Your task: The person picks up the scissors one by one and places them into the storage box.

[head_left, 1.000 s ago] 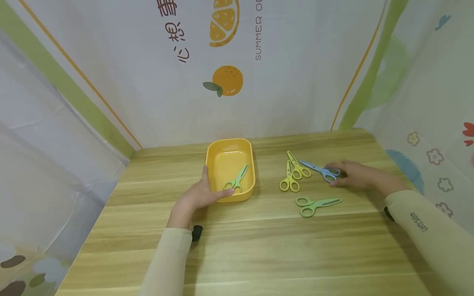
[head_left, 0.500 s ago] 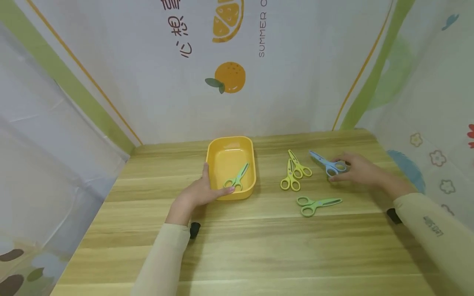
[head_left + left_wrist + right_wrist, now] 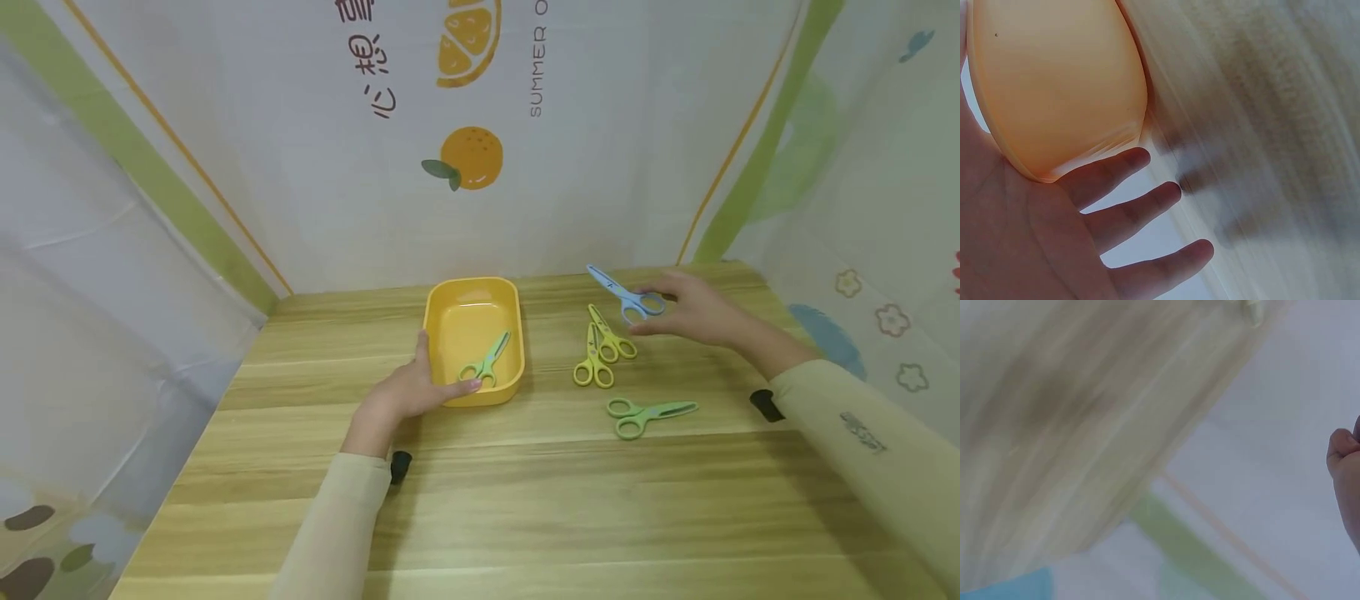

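Note:
My right hand [image 3: 693,310] pinches a pair of blue scissors [image 3: 618,288] by the finger loops, raised over the table with the blades pointing to the far left. Only a small part of this hand [image 3: 1347,462] shows in the right wrist view, and the scissors are outside it. My left hand [image 3: 405,389] rests against the near left corner of a yellow plastic tray [image 3: 521,333], thumb along the near rim. In the left wrist view its fingers [image 3: 1135,215] are spread and nearly straight beside the tray wall [image 3: 1060,81]. Green scissors [image 3: 490,358] lie inside the tray.
Two pairs of yellow scissors, one nearer [image 3: 593,367] and one farther [image 3: 613,337], lie overlapping right of the tray. Another green pair [image 3: 648,415] lies closer to the front. A printed curtain [image 3: 585,192] hangs behind the wooden table [image 3: 525,500].
My right hand has lifted the blue scissors from the table, first drawing them slightly right, then carrying them up and left. The left hand stays at the tray, and the view has shifted slightly.

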### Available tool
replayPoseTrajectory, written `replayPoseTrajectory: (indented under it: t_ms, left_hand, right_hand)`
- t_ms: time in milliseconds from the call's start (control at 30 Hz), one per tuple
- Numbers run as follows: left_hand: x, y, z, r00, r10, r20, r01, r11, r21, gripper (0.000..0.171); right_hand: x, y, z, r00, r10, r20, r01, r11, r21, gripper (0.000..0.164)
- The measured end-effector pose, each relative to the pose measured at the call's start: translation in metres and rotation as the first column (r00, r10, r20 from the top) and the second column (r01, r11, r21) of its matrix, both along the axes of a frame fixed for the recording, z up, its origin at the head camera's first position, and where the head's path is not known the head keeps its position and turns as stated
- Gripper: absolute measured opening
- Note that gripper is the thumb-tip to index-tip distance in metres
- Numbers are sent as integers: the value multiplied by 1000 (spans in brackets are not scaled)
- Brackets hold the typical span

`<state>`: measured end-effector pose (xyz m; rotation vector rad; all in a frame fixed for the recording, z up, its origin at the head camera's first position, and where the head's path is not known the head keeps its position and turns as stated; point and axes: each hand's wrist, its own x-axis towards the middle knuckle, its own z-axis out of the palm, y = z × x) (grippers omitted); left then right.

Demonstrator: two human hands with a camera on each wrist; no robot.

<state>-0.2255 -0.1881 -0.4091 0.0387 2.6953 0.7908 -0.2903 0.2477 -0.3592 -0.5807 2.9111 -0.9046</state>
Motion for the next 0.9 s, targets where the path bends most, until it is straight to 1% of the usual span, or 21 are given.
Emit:
replayPoseTrajectory:
  t_ms: [100,200,467,567,733,833,900]
  left_hand:
    - [-1,3,-1,1000,5,5,-5,1000,8,141]
    - [-1,4,-1,1000,2,5,-2,1000,4,141]
    - [2,5,1,1000,0,6,0,1000,-23,142]
    - [2,4,1,1000,3,6,-3,1000,-28,143]
    - [1,4,3,1000,10,5,-10,999,-31,141]
    - [1,5,4,1000,5,6,-5,1000,-25,141]
    - [1,4,4,1000,8,8,-8,1000,-23,142]
  right_hand:
    - [-1,-19,8,999,35,-35,-36,999,-17,64]
    - [-1,-37,15,997,66,-39,-67,997,-45,60]
    - [-3,-72,33,988,139,-63,-145,984,-102,62]
    - [-5,-82,37,983,165,-76,-173,977,-125,62]
    - [-8,-95,42,979,184,-91,-194,974,-117,60]
    - [-9,-104,43,979,189,-78,-197,974,-117,61]
    - [-11,-110,42,980,191,-54,-196,974,-116,62]
